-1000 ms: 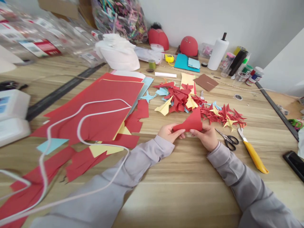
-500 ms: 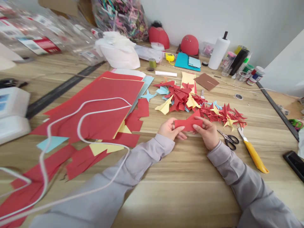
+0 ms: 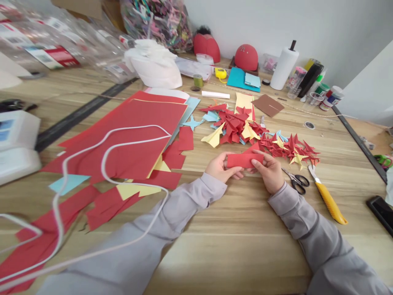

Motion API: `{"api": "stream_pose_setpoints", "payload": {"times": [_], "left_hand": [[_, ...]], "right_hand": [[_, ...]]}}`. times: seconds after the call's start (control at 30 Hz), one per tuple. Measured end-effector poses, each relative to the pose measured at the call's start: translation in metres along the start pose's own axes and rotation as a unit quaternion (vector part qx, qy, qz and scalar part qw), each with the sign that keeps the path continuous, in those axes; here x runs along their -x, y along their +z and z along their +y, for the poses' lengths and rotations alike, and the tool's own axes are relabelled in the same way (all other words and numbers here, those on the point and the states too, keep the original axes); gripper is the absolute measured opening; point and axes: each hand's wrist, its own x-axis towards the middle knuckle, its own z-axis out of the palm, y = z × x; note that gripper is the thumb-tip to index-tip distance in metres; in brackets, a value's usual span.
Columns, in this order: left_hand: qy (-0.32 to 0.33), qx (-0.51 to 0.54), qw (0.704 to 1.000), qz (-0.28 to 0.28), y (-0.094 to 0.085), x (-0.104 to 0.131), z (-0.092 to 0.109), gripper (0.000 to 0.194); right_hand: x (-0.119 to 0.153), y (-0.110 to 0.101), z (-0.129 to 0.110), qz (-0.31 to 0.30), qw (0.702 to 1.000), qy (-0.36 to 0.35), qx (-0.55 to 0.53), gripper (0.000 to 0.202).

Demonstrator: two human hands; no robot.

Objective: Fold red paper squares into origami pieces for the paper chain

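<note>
A small piece of folded red paper (image 3: 242,160) is held level between both hands, above the wooden table. My left hand (image 3: 221,167) grips its left end with the fingers behind. At the right end, my right hand (image 3: 268,170) pinches it with the thumb in front. A red flap rises behind its upper edge. Just beyond the hands lies a heap of folded paper planes (image 3: 235,125) in red, yellow and blue. Folded paper stars (image 3: 290,146), mostly red, adjoin it on the right.
Scissors (image 3: 297,180) and a yellow utility knife (image 3: 327,196) lie right of my right hand. Large red sheets (image 3: 153,119) and cut scraps spread to the left, with a white cord (image 3: 106,164) across them. A black phone (image 3: 380,213) rests at the right edge.
The red paper's front now shows as a plain level strip, with less of the flap standing up behind it. Both hands stay nearly in place.
</note>
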Motion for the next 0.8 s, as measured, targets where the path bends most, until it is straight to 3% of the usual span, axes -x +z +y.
{"api": "stream_pose_setpoints", "payload": {"times": [0.3,0.57,0.67,0.8], "left_hand": [[-0.034,0.012,0.999,-0.024,-0.0013,0.0017,0.0001,0.050],[-0.006,0.015,1.000,-0.006,0.0017,0.0055,0.0070,0.067],[0.033,-0.035,0.999,0.013,0.0004,0.0029,0.0045,0.081],[0.062,-0.144,0.986,0.052,-0.0032,-0.0003,-0.0003,0.074]], "right_hand": [[-0.0017,-0.0002,0.0013,0.012,1.000,0.005,-0.024,0.053],[-0.0012,-0.0011,0.0019,0.014,1.000,0.002,-0.021,0.054],[0.0007,-0.0001,0.0006,0.001,1.000,-0.005,-0.007,0.053],[0.0040,0.0022,-0.0007,-0.024,1.000,-0.013,0.013,0.056]]}}
